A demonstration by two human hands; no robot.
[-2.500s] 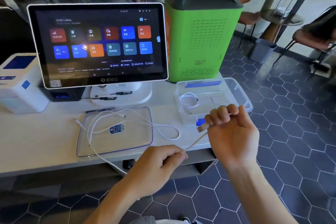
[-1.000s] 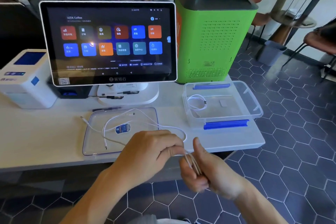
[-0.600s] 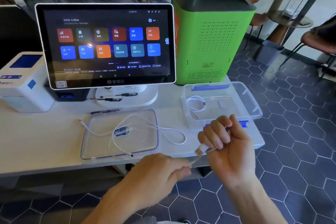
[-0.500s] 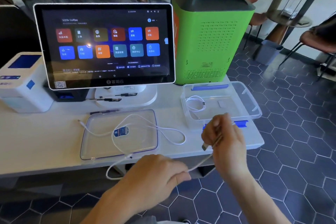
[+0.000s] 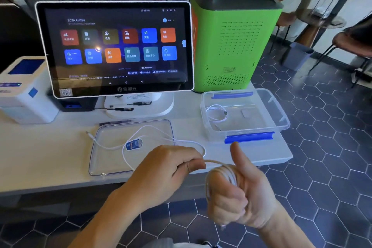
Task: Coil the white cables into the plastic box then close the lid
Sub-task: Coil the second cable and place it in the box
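We note right hand (image 5: 239, 193) curled around coiled white cable (image 5: 220, 175), thumb raised, left hand (image 5: 165, 169) pinching its strand, beyond worktop (image 5: 40, 159) front edge, open plastic box (image 5: 279, 115) at right edge, lid (image 5: 112, 159) lying flat mid-worktop.

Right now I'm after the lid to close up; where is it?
The lid lies on the table's near edge, left of the plastic box, below the monitor.

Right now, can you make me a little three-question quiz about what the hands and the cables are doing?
1. True or false: the plastic box already holds a coiled white cable.
2. Which hand has cable loops wound round its fingers?
3. The clear lid lies: A) on the box, B) flat on the table, C) on the floor.

Key: 1 true. 2 the right hand; the left hand pinches the loose cable and feeds it. 3 B.
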